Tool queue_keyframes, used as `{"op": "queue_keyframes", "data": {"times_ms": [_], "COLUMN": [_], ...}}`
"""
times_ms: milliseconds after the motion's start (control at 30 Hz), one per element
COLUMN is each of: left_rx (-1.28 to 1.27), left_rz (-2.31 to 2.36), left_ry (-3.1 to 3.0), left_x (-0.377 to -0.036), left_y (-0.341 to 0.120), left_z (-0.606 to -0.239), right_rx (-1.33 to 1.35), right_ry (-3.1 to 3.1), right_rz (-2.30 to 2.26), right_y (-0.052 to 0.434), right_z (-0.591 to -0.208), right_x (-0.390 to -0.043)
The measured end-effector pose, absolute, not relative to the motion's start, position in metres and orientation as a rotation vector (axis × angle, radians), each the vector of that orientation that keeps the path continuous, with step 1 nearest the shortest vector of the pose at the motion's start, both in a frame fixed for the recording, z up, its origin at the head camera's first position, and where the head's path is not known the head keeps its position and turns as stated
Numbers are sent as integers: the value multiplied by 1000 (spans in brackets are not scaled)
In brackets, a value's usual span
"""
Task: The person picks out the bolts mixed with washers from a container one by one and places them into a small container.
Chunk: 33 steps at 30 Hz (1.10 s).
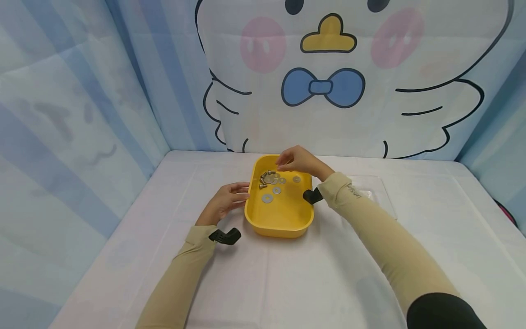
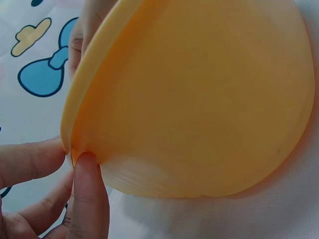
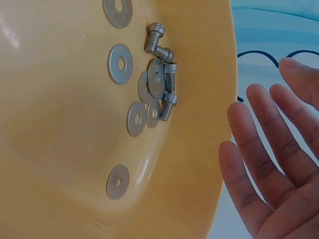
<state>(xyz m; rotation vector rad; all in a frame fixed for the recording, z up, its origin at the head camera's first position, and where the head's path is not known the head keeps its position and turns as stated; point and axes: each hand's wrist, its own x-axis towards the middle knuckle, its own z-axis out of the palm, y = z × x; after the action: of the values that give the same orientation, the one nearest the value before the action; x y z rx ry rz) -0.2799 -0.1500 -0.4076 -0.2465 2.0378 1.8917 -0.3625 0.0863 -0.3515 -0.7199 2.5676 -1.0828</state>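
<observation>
A yellow tray (image 1: 283, 217) stands on the table, and my left hand (image 1: 230, 198) is at its left side. In the left wrist view, the thumb (image 2: 88, 194) lies against the outer wall under the lip and a fingertip meets the rim, pinching it. Over the far end of the tray is my right hand (image 1: 302, 162); in the right wrist view its fingers (image 3: 261, 149) are extended, holding nothing. Inside the tray lie several flat metal washers (image 3: 120, 63) and a cluster of socket-head bolts (image 3: 156, 35), some washers overlapping beside them.
A clear plastic container (image 1: 380, 194) sits right of the tray, partly hidden behind the right sleeve (image 1: 370, 219). The white-covered table (image 1: 287, 283) ends at a printed cloth backdrop (image 1: 263, 123). Cloth also hangs at both sides.
</observation>
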Motion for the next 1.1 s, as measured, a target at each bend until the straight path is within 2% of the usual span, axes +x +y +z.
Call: {"op": "queue_keyframes", "data": {"times_ms": [533,1100], "left_rx": [-240,-228], "left_rz": [1901,1920], "left_ry": [2033,2016], "left_x": [-281,-281], "left_y": [-151,-150], "left_z": [-408,-409], "right_rx": [-796,-749], "right_ry": [2540,2452], "right_rz": [-1059,-1085], "right_y": [67,56], "right_z": [-361,-377], "right_x": [-362,-366]}}
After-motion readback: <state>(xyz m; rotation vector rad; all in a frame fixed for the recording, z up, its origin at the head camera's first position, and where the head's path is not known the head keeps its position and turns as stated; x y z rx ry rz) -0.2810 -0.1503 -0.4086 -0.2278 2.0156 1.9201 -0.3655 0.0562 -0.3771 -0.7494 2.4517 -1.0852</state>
